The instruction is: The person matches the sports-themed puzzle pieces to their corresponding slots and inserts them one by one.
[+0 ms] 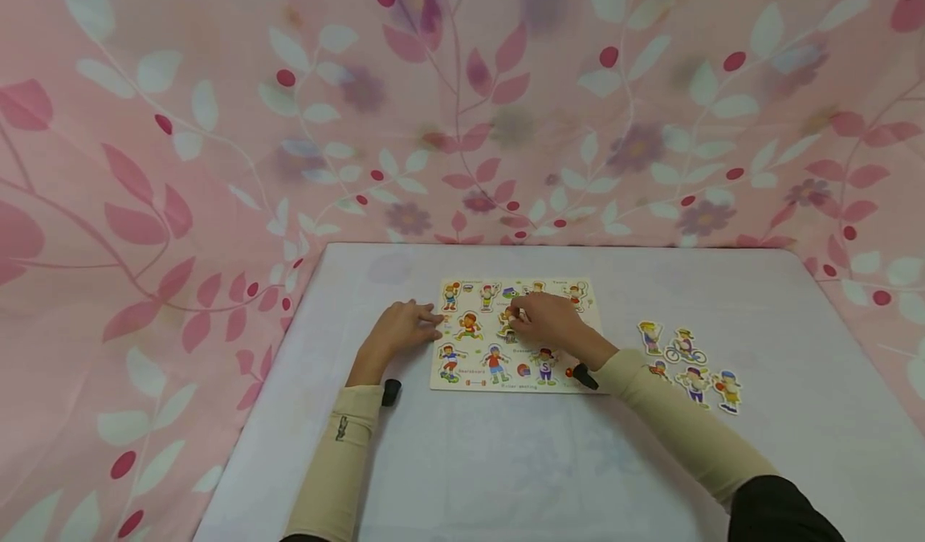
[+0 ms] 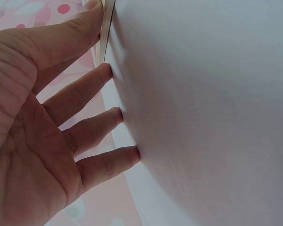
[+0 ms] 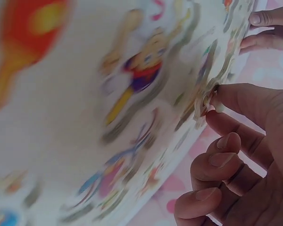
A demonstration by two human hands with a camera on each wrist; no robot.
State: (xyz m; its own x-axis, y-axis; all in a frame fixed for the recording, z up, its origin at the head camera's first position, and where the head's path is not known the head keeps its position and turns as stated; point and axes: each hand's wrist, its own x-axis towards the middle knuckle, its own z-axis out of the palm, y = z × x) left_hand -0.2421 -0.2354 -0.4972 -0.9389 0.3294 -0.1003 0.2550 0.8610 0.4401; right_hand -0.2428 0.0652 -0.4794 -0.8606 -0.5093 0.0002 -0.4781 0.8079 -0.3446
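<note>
A puzzle board (image 1: pixel 515 335) with little sports kids on it lies flat in the middle of a white table (image 1: pixel 506 462). The left hand (image 1: pixel 401 327) rests on the table with its fingers (image 2: pixel 92 84) straight and spread, their tips touching the left edge of the board. The right hand (image 1: pixel 548 317) is over the middle of the board, and its thumb and first finger pinch a small puzzle piece (image 3: pixel 203 101) there. Five loose pieces (image 1: pixel 690 363) lie on the table to the right, near the board but not touching it. A pink curtain (image 1: pixel 462 100) with leaves hangs behind.
</note>
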